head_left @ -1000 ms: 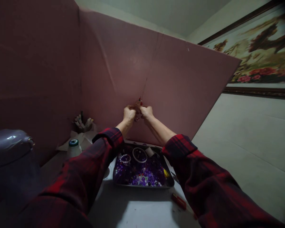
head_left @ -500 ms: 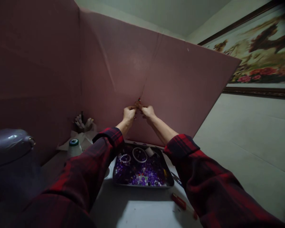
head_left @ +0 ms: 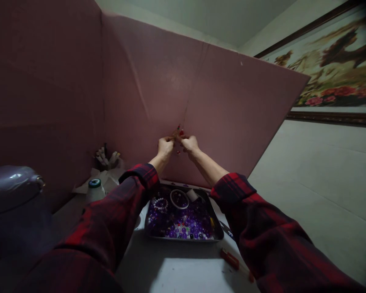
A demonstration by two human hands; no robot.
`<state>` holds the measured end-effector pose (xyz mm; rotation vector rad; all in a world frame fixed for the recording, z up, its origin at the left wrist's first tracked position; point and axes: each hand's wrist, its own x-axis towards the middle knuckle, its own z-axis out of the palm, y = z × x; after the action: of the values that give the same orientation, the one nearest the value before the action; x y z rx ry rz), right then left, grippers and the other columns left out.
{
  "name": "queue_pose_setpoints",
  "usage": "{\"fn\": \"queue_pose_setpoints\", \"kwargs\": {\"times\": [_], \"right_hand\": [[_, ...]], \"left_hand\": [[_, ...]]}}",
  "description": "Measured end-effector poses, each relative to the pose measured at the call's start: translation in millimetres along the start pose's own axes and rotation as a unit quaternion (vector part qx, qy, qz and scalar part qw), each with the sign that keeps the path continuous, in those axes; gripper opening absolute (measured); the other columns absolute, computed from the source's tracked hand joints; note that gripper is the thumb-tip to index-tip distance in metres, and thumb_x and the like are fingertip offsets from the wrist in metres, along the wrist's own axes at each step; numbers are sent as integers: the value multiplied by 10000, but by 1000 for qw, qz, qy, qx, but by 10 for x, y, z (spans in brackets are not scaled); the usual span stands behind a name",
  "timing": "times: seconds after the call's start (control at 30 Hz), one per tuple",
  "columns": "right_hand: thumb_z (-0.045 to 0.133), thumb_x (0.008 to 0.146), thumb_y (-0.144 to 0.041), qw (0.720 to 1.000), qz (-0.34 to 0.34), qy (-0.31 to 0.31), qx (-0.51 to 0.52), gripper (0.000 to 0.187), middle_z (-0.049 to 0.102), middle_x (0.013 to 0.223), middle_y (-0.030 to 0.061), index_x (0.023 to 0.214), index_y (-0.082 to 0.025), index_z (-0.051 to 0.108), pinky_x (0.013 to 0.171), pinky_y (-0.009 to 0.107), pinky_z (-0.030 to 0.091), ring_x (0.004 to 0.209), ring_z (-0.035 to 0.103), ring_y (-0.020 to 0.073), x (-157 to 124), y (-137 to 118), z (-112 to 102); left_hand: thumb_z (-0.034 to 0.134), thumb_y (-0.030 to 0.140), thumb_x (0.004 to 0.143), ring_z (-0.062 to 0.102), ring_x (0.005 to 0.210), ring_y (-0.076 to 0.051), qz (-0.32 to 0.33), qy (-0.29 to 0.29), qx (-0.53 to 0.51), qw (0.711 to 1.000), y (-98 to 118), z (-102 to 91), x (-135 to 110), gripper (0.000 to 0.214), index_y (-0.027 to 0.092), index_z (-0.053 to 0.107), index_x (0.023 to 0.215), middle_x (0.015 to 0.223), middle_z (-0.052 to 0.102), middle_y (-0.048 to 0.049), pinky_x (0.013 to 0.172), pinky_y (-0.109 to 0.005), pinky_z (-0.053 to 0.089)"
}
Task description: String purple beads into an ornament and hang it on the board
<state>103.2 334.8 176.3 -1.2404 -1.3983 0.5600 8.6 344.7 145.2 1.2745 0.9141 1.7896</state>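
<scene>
My left hand (head_left: 166,147) and my right hand (head_left: 189,144) are close together in front of the pink panel. Both have their fingers pinched on a beaded string at one spot. The thin cord (head_left: 187,106) runs down the panel from its top edge to my fingertips. Red beads (head_left: 181,132) show just above the fingers, and a small red bead (head_left: 178,152) hangs below, between the hands. The fingertips and what lies exactly between them are too small and dim to make out. Below my forearms stands a dark tray (head_left: 183,239) of purple, white and black beads.
A beaded bracelet (head_left: 160,204), a white ring (head_left: 179,199) and a white cylinder (head_left: 192,195) lie in the tray. A red lighter-like object (head_left: 229,258) is near my right sleeve. Left stand a thread spool (head_left: 95,189) and a purplish container (head_left: 15,203). The pink panel (head_left: 232,110) rises behind.
The red beads above my fingers now show apart from each other, and the bead below hangs clear between the hands. My arms stay nearly in place.
</scene>
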Motion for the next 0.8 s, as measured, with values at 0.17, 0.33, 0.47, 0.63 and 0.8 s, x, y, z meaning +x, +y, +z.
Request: {"fn": "queue_pose_setpoints", "kwargs": {"times": [0.17,0.33,0.47,0.63,0.8], "right_hand": [[570,620,-141,1000,3,-5,3,153,566,573,5,742,-103,653,556,210,409,558,494,107,-33,11,-14],[572,607,-157,1000,3,-8,7,183,549,556,-2,761,-99,653,541,214,408,555,487,110,-43,12,-23],[639,609,-237,1000,3,-13,10,203,533,550,-6,756,-97,649,522,204,389,544,464,101,-54,-2,-18],[681,623,-329,1000,5,-7,14,269,528,559,-4,755,-98,647,503,198,376,540,454,98,-59,-30,8],[652,676,-372,1000,3,-1,22,284,519,572,-4,771,-105,639,473,182,358,537,440,93,-43,-90,42]], "left_hand": [[554,178,611,408,464,-93,-3,4,5,1000,-13,6,14,102,133,560,520,468,484,5,461,-201,311],[520,160,635,377,401,-82,-20,-1,7,1000,15,14,-23,98,136,557,548,438,453,26,422,-199,290],[493,138,647,353,355,-72,-31,-7,5,999,37,21,-52,102,142,541,557,422,435,37,389,-194,266],[511,138,648,346,374,-64,-20,-9,-1,1000,24,22,-33,105,143,536,545,434,437,42,397,-186,269],[556,189,662,336,423,-60,1,-8,-10,1000,-3,25,-6,145,143,531,527,442,404,55,423,-179,245]]}}
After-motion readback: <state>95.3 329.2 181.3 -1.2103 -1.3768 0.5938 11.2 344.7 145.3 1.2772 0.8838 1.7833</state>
